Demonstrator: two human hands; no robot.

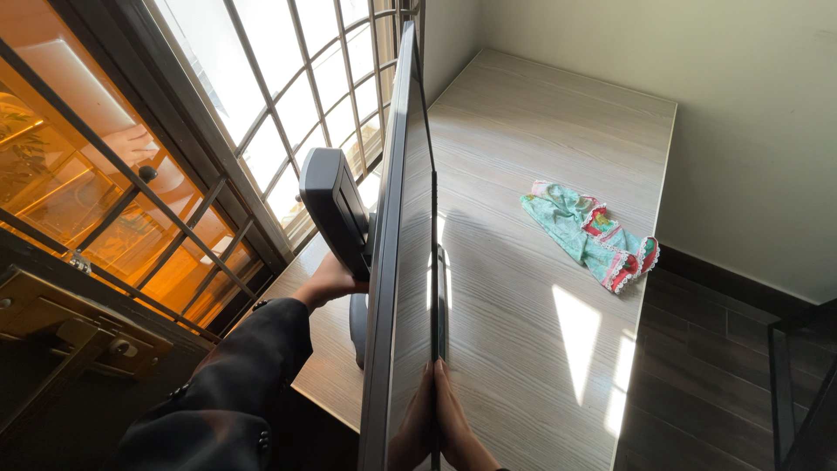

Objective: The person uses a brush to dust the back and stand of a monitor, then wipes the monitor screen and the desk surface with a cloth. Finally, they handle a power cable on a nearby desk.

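Note:
A large flat screen [384,262] stands edge-on to me on a pale wooden tabletop [540,131], and its glossy front mirrors the wood. My left hand [327,281], in a dark sleeve, reaches behind the screen and grips it at the grey stand mount [331,209]. My right hand [458,427] lies flat against the lower front of the screen, fingers together and pointing up. Its reflection shows in the glass beside it. The screen's foot [357,327] rests near the table's left edge.
A crumpled green cloth with red and white trim [593,231] lies near the table's right edge. A window with metal bars [288,96] runs along the left, close behind the screen. Walls close off the far and right sides, and dark floor [697,384] lies lower right.

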